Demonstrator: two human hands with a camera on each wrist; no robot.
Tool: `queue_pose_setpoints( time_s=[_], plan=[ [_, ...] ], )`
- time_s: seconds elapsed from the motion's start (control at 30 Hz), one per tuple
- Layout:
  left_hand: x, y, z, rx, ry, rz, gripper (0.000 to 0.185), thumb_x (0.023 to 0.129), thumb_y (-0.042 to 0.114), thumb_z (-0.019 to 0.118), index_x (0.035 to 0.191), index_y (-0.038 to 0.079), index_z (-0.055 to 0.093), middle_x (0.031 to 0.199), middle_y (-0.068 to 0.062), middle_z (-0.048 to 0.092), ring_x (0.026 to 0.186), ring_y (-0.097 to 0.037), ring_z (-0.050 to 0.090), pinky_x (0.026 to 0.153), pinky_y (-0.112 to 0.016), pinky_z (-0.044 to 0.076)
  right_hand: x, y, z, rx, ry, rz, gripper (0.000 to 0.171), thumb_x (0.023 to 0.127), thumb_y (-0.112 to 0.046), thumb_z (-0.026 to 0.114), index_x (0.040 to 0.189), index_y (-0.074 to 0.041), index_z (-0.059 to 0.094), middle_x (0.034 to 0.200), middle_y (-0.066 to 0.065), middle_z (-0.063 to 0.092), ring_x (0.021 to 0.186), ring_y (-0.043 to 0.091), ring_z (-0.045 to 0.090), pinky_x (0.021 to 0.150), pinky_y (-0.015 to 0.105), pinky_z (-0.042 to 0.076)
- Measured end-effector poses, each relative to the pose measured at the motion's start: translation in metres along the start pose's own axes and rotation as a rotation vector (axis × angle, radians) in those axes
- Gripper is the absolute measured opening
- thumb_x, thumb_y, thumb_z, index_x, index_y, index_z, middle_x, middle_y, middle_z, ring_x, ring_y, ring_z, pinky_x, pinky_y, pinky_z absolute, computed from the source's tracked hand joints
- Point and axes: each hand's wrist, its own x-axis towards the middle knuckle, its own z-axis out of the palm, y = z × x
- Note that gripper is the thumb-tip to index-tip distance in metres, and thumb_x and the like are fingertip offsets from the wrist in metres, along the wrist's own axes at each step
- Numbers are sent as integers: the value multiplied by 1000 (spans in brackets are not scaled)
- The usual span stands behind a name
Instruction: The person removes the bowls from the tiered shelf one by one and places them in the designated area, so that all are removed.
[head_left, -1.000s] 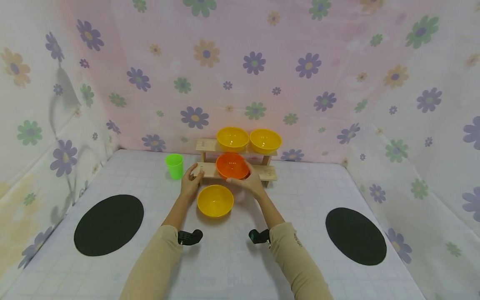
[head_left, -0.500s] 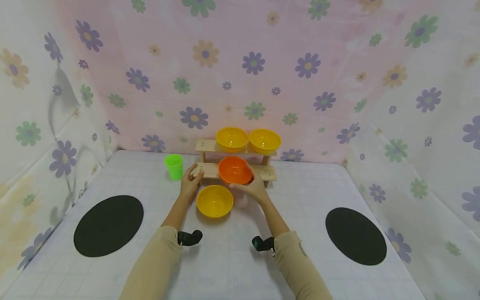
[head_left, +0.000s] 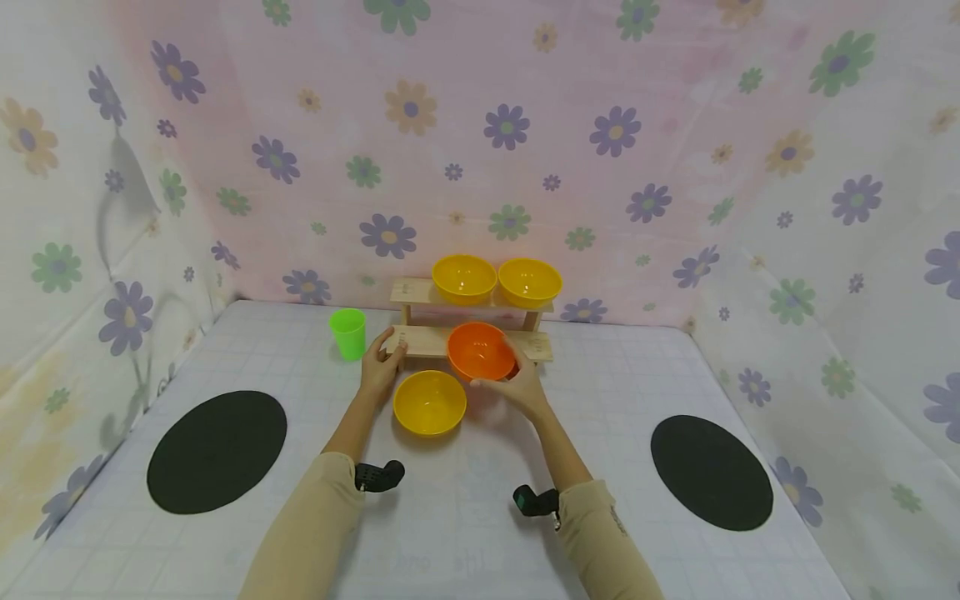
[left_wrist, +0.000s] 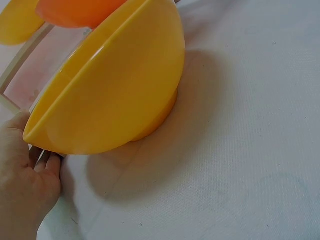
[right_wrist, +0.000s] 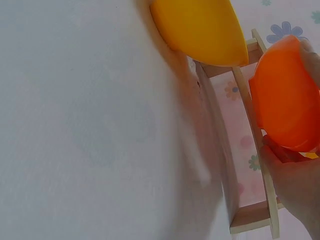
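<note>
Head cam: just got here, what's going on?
Someone is handling bowls with both hands. The right hand holds the orange bowl at the front edge of the lower tier of a wooden rack; whether the bowl touches the tier isn't clear. The left hand grips that tier's left end. Two yellow bowls sit on the top tier, and a third yellow bowl is on the table in front. A green cup stands left of the rack.
</note>
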Motion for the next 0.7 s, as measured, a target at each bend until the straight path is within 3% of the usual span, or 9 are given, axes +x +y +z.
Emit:
queue_pose_setpoints(
  time_s=[0.23,0.47,0.53,0.7],
  plan=[
    [0,0,-1,-2,3,-8,57,93,25,59,144,13,38,105,-15,59,79,-11,49,66,-15,43,-11,3,-5,-72,28,35,89,72,-13,82,145,-5,33,144,13,41,128,28,42,105,38,35],
    [1,-5,-1,-19,-7,18,57,92,30,60,143,15,40,116,-22,57,90,-20,51,79,-26,47,-27,-15,-12,-53,-6,33,86,74,-1,77,144,4,28,144,24,35,128,39,39,105,47,33],
    [3,-9,-2,-51,-7,57,57,90,33,62,141,17,43,110,-19,60,87,-19,52,77,-26,48,-34,-22,-13,-75,-11,33,86,73,0,77,144,5,28,144,25,35,127,39,39,104,46,34],
    [2,-7,-2,-39,3,48,56,90,30,63,141,17,43,102,-18,60,80,-16,51,69,-22,45,-44,-26,-16,-85,-22,54,88,72,0,78,143,9,27,143,27,35,125,40,43,102,45,37]
  ],
)
